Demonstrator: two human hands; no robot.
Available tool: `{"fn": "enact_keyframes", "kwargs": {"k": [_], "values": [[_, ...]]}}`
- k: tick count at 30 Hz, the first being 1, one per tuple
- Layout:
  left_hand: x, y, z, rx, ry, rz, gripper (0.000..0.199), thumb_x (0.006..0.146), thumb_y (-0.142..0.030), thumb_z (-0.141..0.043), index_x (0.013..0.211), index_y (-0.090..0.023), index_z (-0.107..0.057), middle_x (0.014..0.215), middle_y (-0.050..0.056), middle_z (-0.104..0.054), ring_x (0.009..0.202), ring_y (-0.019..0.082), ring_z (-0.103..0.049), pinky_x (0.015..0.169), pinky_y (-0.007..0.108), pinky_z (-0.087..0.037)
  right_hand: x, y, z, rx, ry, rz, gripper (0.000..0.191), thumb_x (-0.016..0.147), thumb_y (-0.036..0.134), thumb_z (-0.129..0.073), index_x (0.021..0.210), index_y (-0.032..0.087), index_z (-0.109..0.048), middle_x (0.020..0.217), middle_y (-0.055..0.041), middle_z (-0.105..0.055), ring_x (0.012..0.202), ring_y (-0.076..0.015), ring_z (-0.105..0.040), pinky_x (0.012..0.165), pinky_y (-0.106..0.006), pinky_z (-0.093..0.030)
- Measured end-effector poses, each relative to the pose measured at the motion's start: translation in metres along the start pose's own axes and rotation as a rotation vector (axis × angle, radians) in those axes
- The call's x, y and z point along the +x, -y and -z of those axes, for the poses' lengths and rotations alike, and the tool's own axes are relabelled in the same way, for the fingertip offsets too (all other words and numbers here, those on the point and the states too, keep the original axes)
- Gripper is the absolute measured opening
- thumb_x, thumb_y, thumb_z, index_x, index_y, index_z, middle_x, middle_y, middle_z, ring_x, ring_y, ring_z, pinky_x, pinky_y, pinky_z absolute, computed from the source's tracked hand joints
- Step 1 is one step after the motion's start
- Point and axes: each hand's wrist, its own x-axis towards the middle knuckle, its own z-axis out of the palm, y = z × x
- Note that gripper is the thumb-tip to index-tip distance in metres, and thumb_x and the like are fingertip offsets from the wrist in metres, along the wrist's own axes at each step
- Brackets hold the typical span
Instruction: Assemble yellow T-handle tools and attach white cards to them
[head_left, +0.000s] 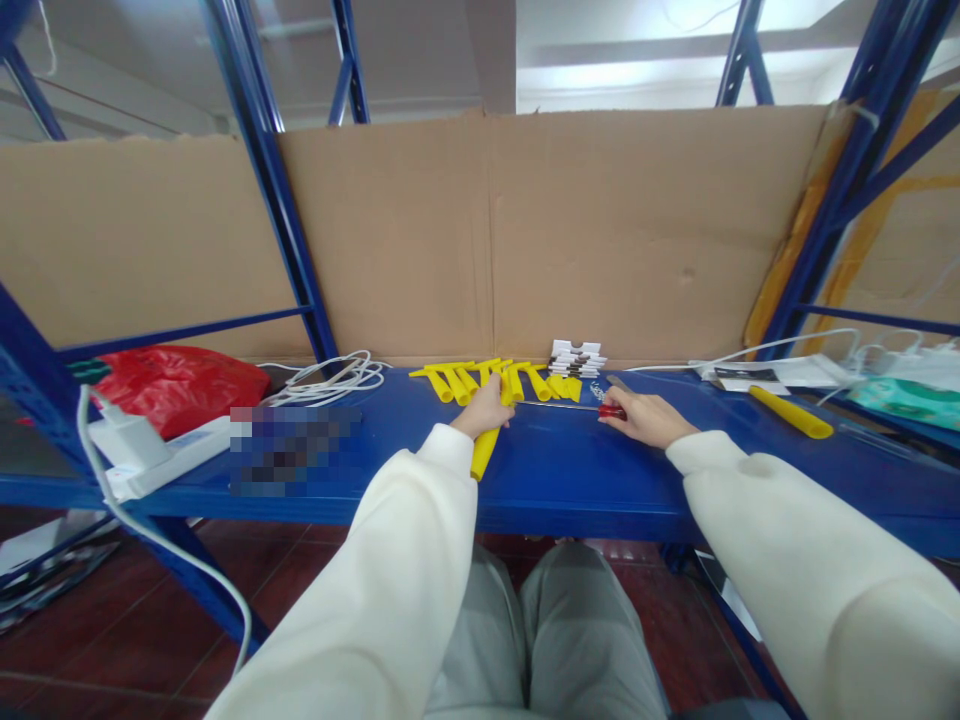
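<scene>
My left hand (487, 405) is closed around a yellow plastic piece whose tapered, tube-like handle (486, 452) sticks out below toward the shelf's front edge. In my right hand (645, 415) is a screwdriver, gripped by its red handle (613, 411). Its thin metal shaft (559, 405) points left, and the tip reaches the piece at my left fingers; the exact contact is too small to make out. Several similar yellow pieces (439, 384) lie in a row behind my left hand. Small yellow parts (564, 386) and tiny metal bits, perhaps screws (598, 392), lie between my hands.
A stack of white parts (576, 358) stands against the cardboard back wall (600, 220). At the left are a red bag (187, 385), a white power strip (180, 458) and coiled white cable (330, 380). Another yellow handle (791, 412) lies right, near a green packet (911, 400).
</scene>
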Motion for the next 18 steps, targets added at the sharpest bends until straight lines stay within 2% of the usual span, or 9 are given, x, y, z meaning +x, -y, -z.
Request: {"fn": "enact_keyframes", "kwargs": {"k": [6,10,15,18], "values": [[-0.004,-0.004,0.001,0.049,-0.001,0.020,0.042,0.079,0.004,-0.061,0.113,-0.015,-0.047,0.088,0.001,-0.066,0.056,0.012,-0.062,0.060,0.025,-0.053,-0.001,-0.001,-0.001,-0.011,-0.013,0.069,0.023,0.100,0.036,-0.048,0.103,0.023,-0.066,0.110,-0.0098,-0.076,0.096,-0.0243,-0.071,0.071,-0.030,-0.052],[-0.006,-0.006,0.002,0.058,-0.010,0.037,0.037,0.080,0.002,-0.061,0.109,-0.016,-0.047,0.086,0.001,-0.064,0.057,0.013,-0.064,0.060,0.026,-0.054,-0.001,0.001,0.000,0.007,0.014,0.056,0.027,0.101,0.037,-0.044,0.104,0.022,-0.066,0.104,-0.0105,-0.077,0.093,-0.0245,-0.071,0.072,-0.031,-0.052],[-0.009,-0.010,0.002,0.068,-0.016,0.043,0.036,0.079,0.002,-0.061,0.105,-0.018,-0.047,0.082,-0.001,-0.062,0.058,0.014,-0.064,0.061,0.025,-0.054,0.000,0.003,0.002,0.018,0.036,-0.011,0.020,0.097,0.038,-0.053,0.105,0.022,-0.063,0.095,-0.0091,-0.076,0.082,-0.0243,-0.072,0.066,-0.030,-0.050],[-0.011,-0.011,0.003,0.077,-0.015,0.050,0.035,0.079,0.002,-0.061,0.105,-0.018,-0.047,0.076,-0.003,-0.060,0.059,0.014,-0.065,0.061,0.025,-0.054,0.000,0.003,0.002,0.005,0.023,-0.004,0.018,0.098,0.036,-0.052,0.101,0.022,-0.062,0.096,-0.0098,-0.076,0.083,-0.0243,-0.072,0.066,-0.030,-0.049]]}}
